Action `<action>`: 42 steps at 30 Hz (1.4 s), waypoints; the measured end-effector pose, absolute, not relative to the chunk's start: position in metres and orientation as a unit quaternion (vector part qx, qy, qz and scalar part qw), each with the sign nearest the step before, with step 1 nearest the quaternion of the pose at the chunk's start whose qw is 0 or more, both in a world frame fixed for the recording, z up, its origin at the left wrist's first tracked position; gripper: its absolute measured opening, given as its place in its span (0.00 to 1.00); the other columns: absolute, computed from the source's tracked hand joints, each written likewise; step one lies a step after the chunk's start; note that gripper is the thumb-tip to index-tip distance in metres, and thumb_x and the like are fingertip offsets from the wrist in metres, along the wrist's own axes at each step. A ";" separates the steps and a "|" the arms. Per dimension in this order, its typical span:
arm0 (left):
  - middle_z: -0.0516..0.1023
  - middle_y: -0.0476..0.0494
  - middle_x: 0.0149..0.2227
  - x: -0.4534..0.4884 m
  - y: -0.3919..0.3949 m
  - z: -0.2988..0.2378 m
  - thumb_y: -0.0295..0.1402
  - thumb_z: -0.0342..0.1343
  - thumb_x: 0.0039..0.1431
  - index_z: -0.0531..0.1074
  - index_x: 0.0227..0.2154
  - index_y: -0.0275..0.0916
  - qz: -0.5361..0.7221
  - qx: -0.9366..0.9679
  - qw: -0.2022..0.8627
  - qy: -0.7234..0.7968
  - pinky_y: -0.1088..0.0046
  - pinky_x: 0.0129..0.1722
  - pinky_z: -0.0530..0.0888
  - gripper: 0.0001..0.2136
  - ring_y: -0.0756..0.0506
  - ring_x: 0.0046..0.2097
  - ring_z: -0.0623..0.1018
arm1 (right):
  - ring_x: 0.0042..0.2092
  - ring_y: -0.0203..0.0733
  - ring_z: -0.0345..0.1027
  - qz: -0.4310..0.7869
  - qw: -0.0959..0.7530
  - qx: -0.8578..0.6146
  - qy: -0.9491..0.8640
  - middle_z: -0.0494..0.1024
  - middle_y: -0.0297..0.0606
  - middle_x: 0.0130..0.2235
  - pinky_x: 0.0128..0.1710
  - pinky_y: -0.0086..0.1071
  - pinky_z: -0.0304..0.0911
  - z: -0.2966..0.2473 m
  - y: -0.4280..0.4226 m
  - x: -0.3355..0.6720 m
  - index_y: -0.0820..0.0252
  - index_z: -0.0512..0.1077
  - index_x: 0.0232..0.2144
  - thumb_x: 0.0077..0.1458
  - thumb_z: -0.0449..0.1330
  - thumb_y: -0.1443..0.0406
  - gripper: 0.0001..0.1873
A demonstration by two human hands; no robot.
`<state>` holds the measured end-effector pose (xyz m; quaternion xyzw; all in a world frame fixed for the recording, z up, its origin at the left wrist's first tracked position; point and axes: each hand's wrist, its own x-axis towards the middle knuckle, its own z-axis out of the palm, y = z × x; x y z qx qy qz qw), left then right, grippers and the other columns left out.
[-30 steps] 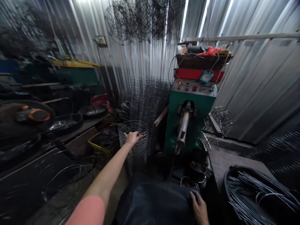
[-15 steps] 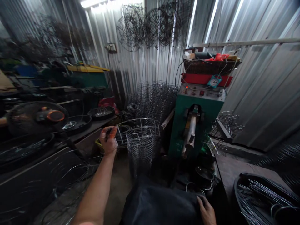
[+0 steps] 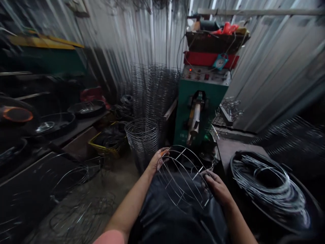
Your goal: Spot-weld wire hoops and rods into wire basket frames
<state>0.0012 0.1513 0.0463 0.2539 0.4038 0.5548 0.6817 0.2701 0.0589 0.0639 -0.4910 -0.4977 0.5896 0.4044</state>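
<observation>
A domed wire frame (image 3: pixel 184 178) lies over my lap, above a black apron (image 3: pixel 175 217). My left hand (image 3: pixel 157 160) pinches its upper left rim, fingers closed round the wire. Fingers of my right hand (image 3: pixel 217 188) curl over the frame's lower right edge. Just beyond my left hand stands a stack of round wire baskets (image 3: pixel 142 137) on the floor. A green machine (image 3: pixel 200 108) with a metal arm stands straight ahead.
A black tub with coiled wire (image 3: pixel 269 189) sits at my right. A yellow crate (image 3: pixel 108 142) and dark pans (image 3: pixel 86 108) on a bench lie to the left. Tall wire mesh stacks (image 3: pixel 153 88) lean on the corrugated wall. Loose wire rings (image 3: pixel 76 176) lie on the floor.
My left hand lifted a wire frame off the basket stack and carried it back to my lap. My right hand rose from the apron and took the frame's other edge. The view tilted down.
</observation>
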 end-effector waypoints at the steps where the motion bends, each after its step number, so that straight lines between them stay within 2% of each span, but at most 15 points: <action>1: 0.73 0.47 0.29 0.001 0.151 0.046 0.35 0.64 0.39 0.71 0.35 0.39 0.543 0.264 0.673 0.427 0.75 0.29 0.67 0.17 0.50 0.30 0.72 | 0.20 0.33 0.60 0.592 0.414 -0.493 -0.485 0.70 0.33 0.22 0.20 0.27 0.59 0.063 0.056 0.269 0.60 0.72 0.38 0.47 0.59 0.51 0.22; 4: 0.74 0.45 0.39 0.003 0.138 0.049 0.38 0.61 0.44 0.70 0.40 0.43 0.560 0.291 0.586 0.508 0.73 0.34 0.67 0.17 0.48 0.39 0.73 | 0.18 0.30 0.54 0.564 0.464 -0.501 -0.464 0.65 0.28 0.19 0.17 0.24 0.54 0.059 0.057 0.260 0.61 0.71 0.37 0.48 0.58 0.50 0.22; 6: 0.71 0.44 0.45 0.011 0.120 0.052 0.40 0.59 0.46 0.69 0.42 0.45 0.561 0.328 0.541 0.533 0.72 0.38 0.68 0.18 0.45 0.46 0.71 | 0.20 0.31 0.56 0.529 0.492 -0.503 -0.474 0.65 0.29 0.20 0.19 0.24 0.56 0.056 0.059 0.248 0.61 0.71 0.35 0.48 0.58 0.50 0.21; 8: 0.70 0.43 0.47 0.024 0.101 0.054 0.42 0.59 0.47 0.67 0.46 0.47 0.522 0.376 0.565 0.516 0.69 0.41 0.68 0.21 0.43 0.51 0.69 | 0.24 0.32 0.59 0.500 0.509 -0.495 -0.496 0.67 0.31 0.23 0.24 0.25 0.58 0.052 0.060 0.233 0.61 0.72 0.33 0.48 0.58 0.50 0.20; 13: 0.68 0.42 0.47 0.055 0.076 0.059 0.38 0.66 0.38 0.60 0.50 0.48 0.460 0.425 0.599 0.498 0.70 0.38 0.72 0.33 0.42 0.48 0.72 | 0.22 0.33 0.58 0.533 0.524 -0.468 -0.473 0.67 0.30 0.22 0.23 0.27 0.58 0.029 0.059 0.206 0.60 0.71 0.36 0.51 0.54 0.49 0.21; 16: 0.70 0.43 0.43 0.063 0.076 0.058 0.37 0.67 0.33 0.63 0.48 0.46 0.440 0.421 0.598 0.522 0.72 0.32 0.72 0.34 0.42 0.44 0.73 | 0.26 0.36 0.64 0.527 0.469 -0.475 -0.525 0.71 0.32 0.26 0.29 0.30 0.63 0.021 0.054 0.227 0.58 0.71 0.41 0.52 0.53 0.50 0.21; 20: 0.73 0.45 0.38 0.063 0.079 0.055 0.37 0.66 0.32 0.70 0.41 0.41 0.414 0.405 0.615 0.535 0.74 0.30 0.71 0.27 0.44 0.39 0.74 | 0.42 0.45 0.68 0.293 0.463 -0.603 -0.580 0.75 0.39 0.40 0.45 0.38 0.61 0.033 0.060 0.329 0.57 0.72 0.41 0.49 0.58 0.55 0.19; 22: 0.74 0.46 0.37 0.062 0.081 0.056 0.35 0.66 0.31 0.71 0.38 0.40 0.434 0.388 0.612 0.535 0.76 0.31 0.71 0.25 0.46 0.38 0.74 | 0.45 0.47 0.67 0.139 0.477 -0.700 -0.513 0.75 0.42 0.42 0.47 0.40 0.59 0.043 0.068 0.401 0.58 0.72 0.42 0.52 0.55 0.56 0.18; 24: 0.75 0.46 0.36 0.062 0.082 0.056 0.32 0.64 0.29 0.71 0.36 0.39 0.458 0.362 0.611 0.534 0.76 0.30 0.70 0.23 0.46 0.38 0.73 | 0.45 0.49 0.67 0.014 0.434 -0.796 -0.423 0.74 0.46 0.43 0.48 0.41 0.59 0.051 0.075 0.472 0.62 0.70 0.45 0.54 0.53 0.59 0.19; 26: 0.75 0.47 0.36 0.063 0.085 0.055 0.29 0.62 0.27 0.71 0.34 0.39 0.476 0.333 0.614 0.535 0.77 0.29 0.70 0.23 0.45 0.39 0.73 | 0.47 0.51 0.66 -0.050 0.331 -0.890 -0.311 0.72 0.53 0.45 0.46 0.40 0.59 0.055 0.082 0.528 0.68 0.68 0.48 0.55 0.53 0.61 0.21; 28: 0.75 0.47 0.37 0.065 0.087 0.053 0.27 0.59 0.25 0.71 0.34 0.40 0.488 0.309 0.615 0.537 0.76 0.28 0.69 0.23 0.44 0.40 0.73 | 0.48 0.54 0.65 -0.052 0.217 -0.947 -0.232 0.71 0.58 0.46 0.44 0.39 0.61 0.055 0.088 0.566 0.71 0.68 0.48 0.55 0.54 0.61 0.22; 30: 0.75 0.46 0.38 0.067 0.090 0.052 0.26 0.57 0.25 0.72 0.33 0.40 0.499 0.299 0.612 0.536 0.76 0.30 0.70 0.23 0.42 0.42 0.73 | 0.46 0.55 0.67 -0.025 0.149 -0.967 -0.204 0.72 0.61 0.43 0.40 0.38 0.63 0.052 0.096 0.587 0.72 0.70 0.45 0.54 0.55 0.62 0.20; 36: 0.75 0.47 0.37 0.071 0.101 0.060 0.26 0.56 0.25 0.72 0.31 0.41 0.499 0.299 0.595 0.555 0.71 0.39 0.70 0.21 0.41 0.46 0.72 | 0.43 0.56 0.70 -0.004 0.108 -0.975 -0.193 0.74 0.63 0.39 0.37 0.38 0.64 0.047 0.111 0.602 0.75 0.75 0.38 0.53 0.52 0.71 0.15; 40: 0.76 0.48 0.35 0.072 0.104 0.062 0.28 0.59 0.24 0.71 0.29 0.41 0.496 0.316 0.583 0.561 0.69 0.48 0.68 0.20 0.41 0.48 0.71 | 0.43 0.55 0.70 -0.025 0.095 -0.976 -0.193 0.75 0.62 0.39 0.37 0.38 0.64 0.054 0.104 0.601 0.74 0.75 0.37 0.52 0.50 0.72 0.15; 42: 0.76 0.48 0.36 0.072 0.104 0.060 0.29 0.61 0.25 0.72 0.32 0.41 0.486 0.328 0.585 0.560 0.67 0.48 0.68 0.21 0.41 0.47 0.72 | 0.42 0.53 0.70 -0.048 0.104 -0.973 -0.201 0.75 0.60 0.39 0.37 0.37 0.63 0.061 0.098 0.598 0.72 0.75 0.38 0.53 0.50 0.71 0.16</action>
